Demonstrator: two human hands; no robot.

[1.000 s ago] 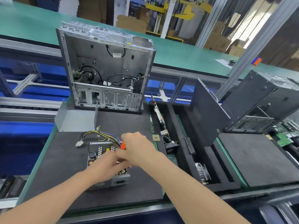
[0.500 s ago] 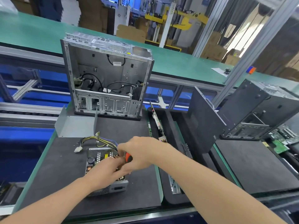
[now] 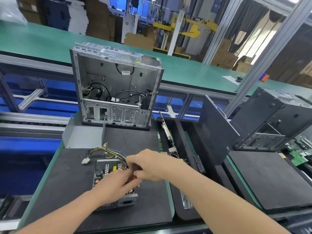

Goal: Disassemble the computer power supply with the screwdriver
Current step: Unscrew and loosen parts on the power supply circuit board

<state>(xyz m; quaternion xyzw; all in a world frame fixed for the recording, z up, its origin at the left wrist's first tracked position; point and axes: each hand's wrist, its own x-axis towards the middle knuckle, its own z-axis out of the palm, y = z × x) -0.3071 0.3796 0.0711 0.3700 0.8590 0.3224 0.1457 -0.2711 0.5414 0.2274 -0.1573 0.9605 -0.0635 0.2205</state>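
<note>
The opened power supply [image 3: 108,173] lies on a black foam mat [image 3: 67,183], its circuit board exposed and its yellow and black cable bundle [image 3: 104,152] trailing toward the back. My right hand [image 3: 148,164] grips the screwdriver [image 3: 134,177], of which only a bit of orange-red handle shows under the fingers; its tip is hidden. My left hand [image 3: 116,184] rests on top of the power supply with fingers curled by the screwdriver, covering the unit's right half.
An empty silver computer case [image 3: 116,92] stands upright behind the mat. The removed grey metal cover [image 3: 82,137] sits at the mat's back left. Black foam trays [image 3: 182,149] with circuit boards lie to the right, beside a black case [image 3: 270,120] and another mat [image 3: 273,179].
My right hand has slid down and right over the power supply, hiding more of the orange handle. The left hand stayed on the unit. The camera shifted slightly.
</note>
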